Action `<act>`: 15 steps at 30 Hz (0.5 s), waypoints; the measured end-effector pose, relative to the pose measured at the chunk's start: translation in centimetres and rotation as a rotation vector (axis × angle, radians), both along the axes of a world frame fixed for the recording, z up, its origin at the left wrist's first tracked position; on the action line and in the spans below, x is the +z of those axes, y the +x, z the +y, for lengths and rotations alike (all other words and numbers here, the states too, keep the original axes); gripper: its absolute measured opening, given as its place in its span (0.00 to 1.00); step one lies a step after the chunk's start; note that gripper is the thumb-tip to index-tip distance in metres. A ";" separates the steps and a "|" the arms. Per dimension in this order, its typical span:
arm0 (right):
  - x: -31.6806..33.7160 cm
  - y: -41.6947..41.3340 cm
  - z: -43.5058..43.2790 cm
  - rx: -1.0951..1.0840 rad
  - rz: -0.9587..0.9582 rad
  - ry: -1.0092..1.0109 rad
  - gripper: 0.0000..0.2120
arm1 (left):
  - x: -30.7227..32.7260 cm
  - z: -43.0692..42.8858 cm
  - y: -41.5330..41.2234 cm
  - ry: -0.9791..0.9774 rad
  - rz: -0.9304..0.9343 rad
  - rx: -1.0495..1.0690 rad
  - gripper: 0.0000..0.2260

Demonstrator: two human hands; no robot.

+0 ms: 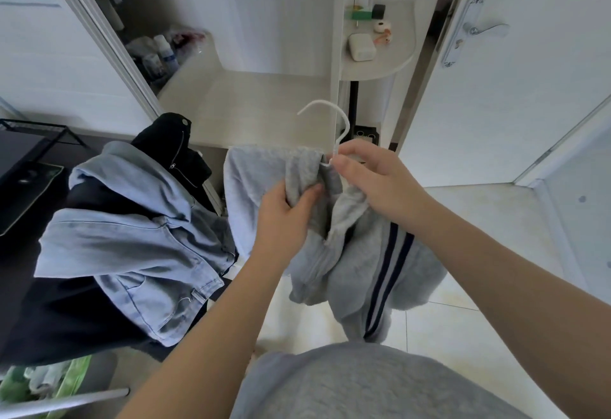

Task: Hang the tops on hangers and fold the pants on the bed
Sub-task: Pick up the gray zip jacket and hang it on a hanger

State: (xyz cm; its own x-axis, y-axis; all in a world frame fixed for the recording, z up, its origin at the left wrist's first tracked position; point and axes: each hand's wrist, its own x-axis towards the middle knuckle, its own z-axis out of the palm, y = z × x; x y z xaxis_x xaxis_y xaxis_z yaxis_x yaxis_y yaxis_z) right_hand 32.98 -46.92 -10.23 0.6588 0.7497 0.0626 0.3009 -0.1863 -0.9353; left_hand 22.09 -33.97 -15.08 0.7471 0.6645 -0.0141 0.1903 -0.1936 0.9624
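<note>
A grey zip top (350, 269) with dark stripes hangs in front of me on a white hanger (334, 117), whose hook sticks up above the cloth. My right hand (373, 180) pinches the hanger at the base of its hook. My left hand (284, 213) grips a bunch of the top's grey fabric near the collar. The hanger's arms are hidden inside the cloth. To the left lie light blue jeans (132, 246) over a black garment (172, 144) on a dark surface.
An open white wardrobe (258, 94) stands ahead, with bottles at its back left. A small rounded shelf (380, 58) with small items is at the right of it. A white door (515, 71) with a lever handle stands at the right. The floor is pale tile.
</note>
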 end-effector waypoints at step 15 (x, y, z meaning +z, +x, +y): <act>-0.3 1.2 -2.4 0.095 -0.515 -0.534 0.22 | 2.9 5.6 0.1 0.241 0.008 -0.188 0.06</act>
State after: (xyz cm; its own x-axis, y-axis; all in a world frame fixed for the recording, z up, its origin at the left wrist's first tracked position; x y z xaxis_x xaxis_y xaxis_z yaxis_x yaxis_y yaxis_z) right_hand 34.16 -49.36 -10.50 0.5755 0.8167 -0.0430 0.7136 -0.5271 -0.4615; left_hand 22.17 -28.33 -12.18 0.8580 0.4992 0.1209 0.1364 -0.4484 0.8833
